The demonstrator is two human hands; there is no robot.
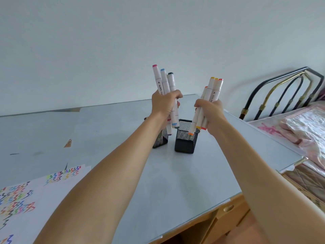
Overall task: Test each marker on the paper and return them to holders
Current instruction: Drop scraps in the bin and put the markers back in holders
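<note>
My left hand (164, 104) grips a bunch of white markers (164, 81) with pink, blue and dark caps, held upright above the left mesh holder (161, 140). My right hand (210, 111) clasps a second bunch (212, 90) capped in yellow and orange, tilted, its lower ends just over the right mesh holder (185, 140). Both holders stand side by side on the pale worktop (123, 138). Paper (35, 196) covered in coloured zigzag strokes lies at my near left. A bed (299, 124) with a metal frame sits to my right.
</note>
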